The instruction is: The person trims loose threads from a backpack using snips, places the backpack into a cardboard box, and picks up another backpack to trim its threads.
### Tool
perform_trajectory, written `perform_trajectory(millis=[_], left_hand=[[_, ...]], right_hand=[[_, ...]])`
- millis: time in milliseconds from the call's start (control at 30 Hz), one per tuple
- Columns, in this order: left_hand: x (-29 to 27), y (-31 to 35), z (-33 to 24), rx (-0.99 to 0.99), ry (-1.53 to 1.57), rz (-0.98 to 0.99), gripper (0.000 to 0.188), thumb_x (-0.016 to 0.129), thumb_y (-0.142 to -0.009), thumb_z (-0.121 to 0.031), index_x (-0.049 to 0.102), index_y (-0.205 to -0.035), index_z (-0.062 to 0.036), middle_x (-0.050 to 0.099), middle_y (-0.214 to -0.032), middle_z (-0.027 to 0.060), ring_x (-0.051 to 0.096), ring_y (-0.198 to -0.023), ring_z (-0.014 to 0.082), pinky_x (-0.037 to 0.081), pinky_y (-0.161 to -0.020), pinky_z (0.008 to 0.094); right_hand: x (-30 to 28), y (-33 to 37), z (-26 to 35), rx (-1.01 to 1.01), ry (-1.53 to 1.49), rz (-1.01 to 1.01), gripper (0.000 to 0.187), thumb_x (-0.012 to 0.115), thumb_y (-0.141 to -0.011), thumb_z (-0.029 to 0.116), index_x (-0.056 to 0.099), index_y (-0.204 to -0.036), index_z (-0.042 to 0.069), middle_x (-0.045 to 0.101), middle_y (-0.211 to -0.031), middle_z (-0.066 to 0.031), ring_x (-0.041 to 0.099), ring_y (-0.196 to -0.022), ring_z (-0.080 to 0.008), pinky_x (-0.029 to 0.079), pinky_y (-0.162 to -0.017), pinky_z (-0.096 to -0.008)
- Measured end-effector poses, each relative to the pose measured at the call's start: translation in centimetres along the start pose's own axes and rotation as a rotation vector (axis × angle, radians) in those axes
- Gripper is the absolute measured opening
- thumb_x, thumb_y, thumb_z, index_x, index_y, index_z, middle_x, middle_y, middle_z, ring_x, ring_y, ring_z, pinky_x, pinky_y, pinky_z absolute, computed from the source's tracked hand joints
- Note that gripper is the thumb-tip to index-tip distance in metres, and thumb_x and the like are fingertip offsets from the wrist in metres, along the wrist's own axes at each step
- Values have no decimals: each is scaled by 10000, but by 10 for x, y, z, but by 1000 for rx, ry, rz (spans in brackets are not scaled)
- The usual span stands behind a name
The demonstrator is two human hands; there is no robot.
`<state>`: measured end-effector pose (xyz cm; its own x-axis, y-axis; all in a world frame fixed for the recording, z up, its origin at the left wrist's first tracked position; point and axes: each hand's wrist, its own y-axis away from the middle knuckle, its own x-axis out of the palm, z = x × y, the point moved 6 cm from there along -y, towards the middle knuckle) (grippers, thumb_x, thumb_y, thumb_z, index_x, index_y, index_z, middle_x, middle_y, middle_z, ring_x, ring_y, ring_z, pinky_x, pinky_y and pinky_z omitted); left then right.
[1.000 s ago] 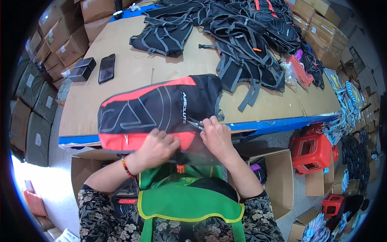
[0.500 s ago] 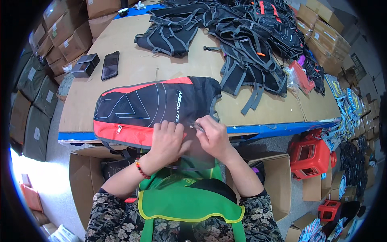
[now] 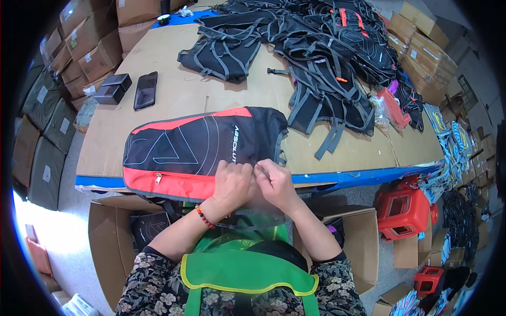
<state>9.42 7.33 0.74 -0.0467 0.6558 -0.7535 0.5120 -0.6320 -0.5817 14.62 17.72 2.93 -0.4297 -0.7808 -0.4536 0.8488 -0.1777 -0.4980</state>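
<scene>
A black and red backpack point(image 3: 184, 138) lies flat across the table's near edge, its red zipped side toward me. My left hand point(image 3: 232, 183) is closed on the backpack's near side, fingers curled over the fabric. Against it, my right hand point(image 3: 275, 181) pinches something small at the same edge; the fingers hide what it is. A sheer, greyish see-through piece point(image 3: 257, 211) hangs below both hands, over my green apron point(image 3: 247, 266). A metal zipper pull point(image 3: 158, 178) shows on the red panel, left of my hands.
Black harness-like pieces with grey straps point(image 3: 329, 89) are heaped on the table's far right. A phone point(image 3: 145, 90) and a dark box point(image 3: 113, 88) lie at the left. Open cartons point(image 3: 108, 237) flank my legs. A red stool point(image 3: 403, 210) stands to the right.
My left hand has slid right along the backpack and now meets my right hand. The right fingers stay pinched. The whole view has shifted slightly.
</scene>
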Motion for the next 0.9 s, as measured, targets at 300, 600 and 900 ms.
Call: perform_trajectory(millis=[300,600,900], left_hand=[[3,-1,3,13,86,-29,135,656,-622,-120,543,-638,-48,560,-610,99,537,-572,274,371,-632,378],[-6,-8,7,-32,211,-9,124,625,-600,-97,519,-566,-43,535,-548,117,504,-519,306,376,-591,380],[-8,-1,16,-132,344,110,142,636,-647,-148,549,-591,-51,533,-516,121,475,-482,325,395,-567,391]], right_hand=[[5,-17,-10,-34,228,241,79,587,-774,33,561,-847,18,604,-781,-172,605,-721,-379,482,-611,-434],[-1,-38,-5,-224,156,140,73,604,-766,12,552,-817,20,587,-737,-151,588,-650,-368,459,-548,-426],[-18,-49,-3,-63,28,81,69,610,-824,38,575,-857,-12,605,-725,-170,612,-623,-321,468,-549,-363]])
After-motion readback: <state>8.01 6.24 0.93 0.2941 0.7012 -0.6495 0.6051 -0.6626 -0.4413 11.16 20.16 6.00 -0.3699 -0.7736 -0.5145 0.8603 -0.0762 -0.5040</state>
